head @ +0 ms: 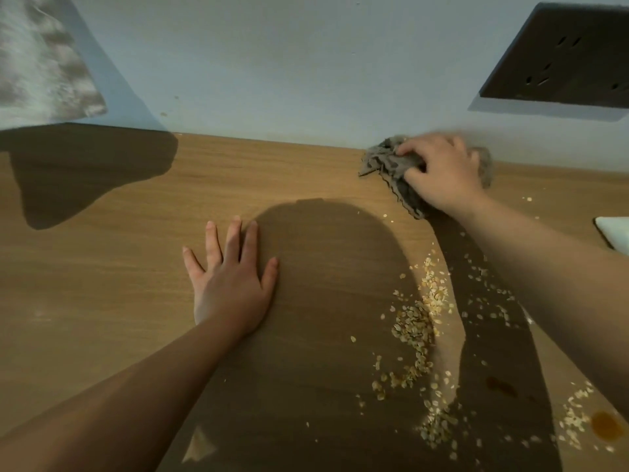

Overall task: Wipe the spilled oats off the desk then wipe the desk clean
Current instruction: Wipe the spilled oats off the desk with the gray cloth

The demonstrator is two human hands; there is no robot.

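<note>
Partly blurred, the right hand [439, 172] grips and half hides a grey cloth [384, 161]; the left hand [231, 287] lies flat.

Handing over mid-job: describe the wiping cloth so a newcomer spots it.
Follow the brown wooden desk to its far edge by the pale blue wall, right of centre. There the right hand grips a crumpled grey cloth, dark and bunched, unlike the pale loose oat flakes nearer the person.
</note>
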